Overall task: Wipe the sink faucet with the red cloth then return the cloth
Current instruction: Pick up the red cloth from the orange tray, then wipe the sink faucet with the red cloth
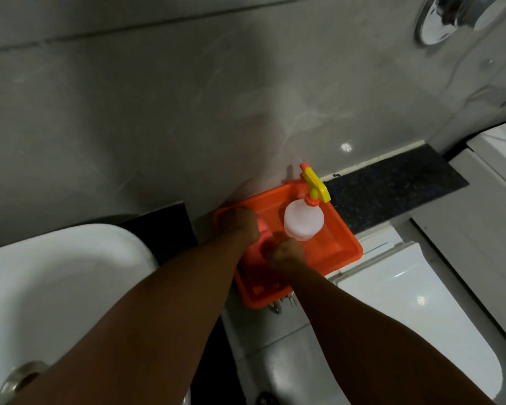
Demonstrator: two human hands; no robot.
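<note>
- Bathroom seen from above, with a shiny grey tiled wall (158, 112) filling the top half.
- Dark grout lines across the wall near the top.
- Round chrome fitting (438, 21) up in the top right corner of the wall.
- Small bright spot of light on the tiles low down on the right.
- White sink (56, 273) at the left, smooth and curved.
- Metal faucet part (18, 381) at the bottom left, mostly cut off by the arm and the picture edge.
- Black speckled stone ledge (392, 185) along the foot of the wall, right of the middle.
- White toilet tank lid (392, 287) below the ledge, glossy, with light spots on it.
- More white cabinet or appliance (494, 200) at the far right.
- Orange tray (342, 229) sitting across the tank lid, back corner against the wall.
- Spray bottle (303, 222) standing in the tray, pale body, yellow and orange trigger top near the wall.
- Red cloth (265, 238) lying in the tray, left of the bottle, bunched up between the two hands.
- Left hand (243, 226) down in the tray on the cloth, fingers curled over it, seems to hold it.
- Right hand (287, 255) just beside, touching the cloth, fingers bent and tucked under; cannot tell if gripping or only pressing.
- Both bare forearms reaching in from the bottom edge.
</note>
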